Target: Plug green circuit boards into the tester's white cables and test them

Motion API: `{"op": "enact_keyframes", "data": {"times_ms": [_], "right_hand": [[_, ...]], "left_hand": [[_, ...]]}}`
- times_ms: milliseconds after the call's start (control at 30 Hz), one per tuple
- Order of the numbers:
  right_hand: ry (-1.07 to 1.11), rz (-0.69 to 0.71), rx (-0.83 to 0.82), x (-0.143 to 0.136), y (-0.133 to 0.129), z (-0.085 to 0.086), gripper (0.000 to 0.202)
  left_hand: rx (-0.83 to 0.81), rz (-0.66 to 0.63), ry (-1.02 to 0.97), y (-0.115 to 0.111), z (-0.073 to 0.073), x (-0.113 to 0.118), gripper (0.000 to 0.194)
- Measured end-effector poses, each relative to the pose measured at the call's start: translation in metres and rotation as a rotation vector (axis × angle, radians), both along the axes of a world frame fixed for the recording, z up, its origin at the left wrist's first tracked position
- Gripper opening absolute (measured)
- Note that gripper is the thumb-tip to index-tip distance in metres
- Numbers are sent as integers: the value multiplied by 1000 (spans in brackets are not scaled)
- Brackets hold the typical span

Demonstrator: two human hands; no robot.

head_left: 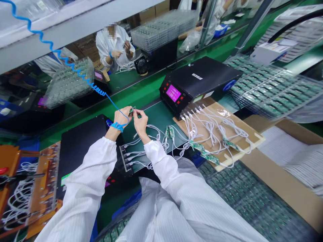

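Observation:
Near the middle of the view, my left hand point(122, 118), with a blue wrist strap point(117, 126), holds a small green circuit board point(132, 109). Close beside it, my right hand point(140, 123) has its fingers pinched at the board's right end; a cable end there is too small to make out. White cables point(157, 132) lie on the green mat below and right of my hands. Two small boards point(169, 132) rest among them. More boards point(212, 158) with white cables lie on a brown cardboard sheet point(181, 125) at the right.
A black tester point(202, 79) with a lit magenta screen stands behind the cardboard; another black box point(83, 144) is at the left. Trays of boards point(275, 84) and an open carton point(280, 181) are at the right. A coiled blue cord point(73, 65) hangs overhead. A person point(113, 47) sits opposite.

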State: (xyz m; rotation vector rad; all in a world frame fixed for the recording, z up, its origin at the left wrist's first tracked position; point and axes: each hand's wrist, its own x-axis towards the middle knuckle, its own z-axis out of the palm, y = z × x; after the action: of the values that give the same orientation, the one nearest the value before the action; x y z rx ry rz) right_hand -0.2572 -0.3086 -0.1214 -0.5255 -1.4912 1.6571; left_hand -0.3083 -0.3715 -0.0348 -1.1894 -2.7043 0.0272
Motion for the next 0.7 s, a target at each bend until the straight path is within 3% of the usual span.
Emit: {"op": "enact_keyframes", "data": {"times_ms": [167,300,467,567,700], "right_hand": [[-55,45,169,-12,8,-7,30],[-179,230,298,-39,3,-20,24],[-473,493,622,-65,-16,-40,18],[-458,663,757,-61,-11,-46,25],[-280,865,965,-34,19,-45,39]], "left_hand": [[1,127,-53,-7,2,-6,28],[66,340,-50,-22,1,-19,25],[191,403,-110,-33,-4,-26,22],[233,412,-157,-34,-9,-26,20],[315,420,-234,-31,-17,-31,18]]}}
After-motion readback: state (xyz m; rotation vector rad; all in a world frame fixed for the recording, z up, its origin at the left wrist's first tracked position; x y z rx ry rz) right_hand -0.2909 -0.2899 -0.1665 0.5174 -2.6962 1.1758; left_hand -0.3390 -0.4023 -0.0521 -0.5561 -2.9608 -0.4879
